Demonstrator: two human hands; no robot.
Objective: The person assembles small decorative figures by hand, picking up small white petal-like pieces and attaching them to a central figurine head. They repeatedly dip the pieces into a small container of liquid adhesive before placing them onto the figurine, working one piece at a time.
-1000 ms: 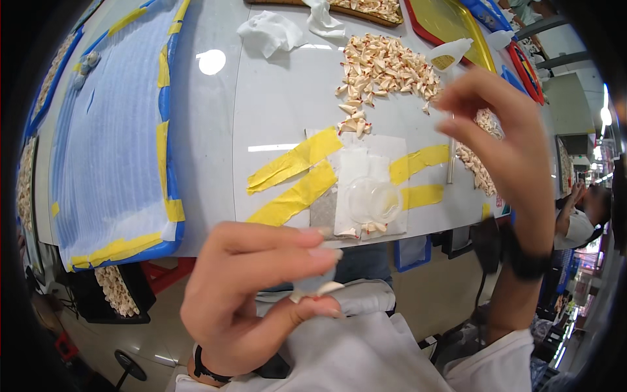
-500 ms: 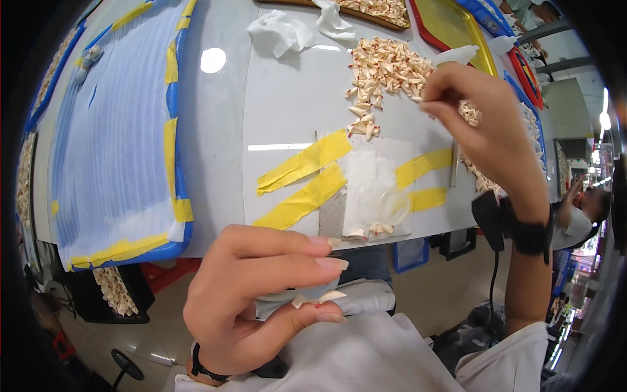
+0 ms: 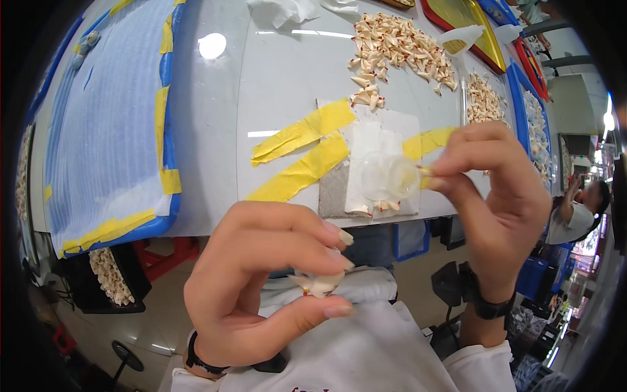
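In front of my body, my left hand is closed with thumb and fingertips around a small cream bird-shaped piece with a red spot. My right hand makes a pinch at the right rim of a clear round dish. Between its fingertips shows a tiny light piece, too small to name. The dish lies on a white pad at the table's near edge, with a few cream pieces in front of it. Beyond the pad spreads a pile of similar red-tipped pieces.
Strips of yellow tape lie beside the pad. A blue tray lined with pale blue sheet takes up the left. At the back right are a white squeeze bottle, a gold tray and more pieces.
My right hand has come down and nearer, from the pile to the dish's rim. My left fingers have closed in around the bird-shaped piece, which has turned.
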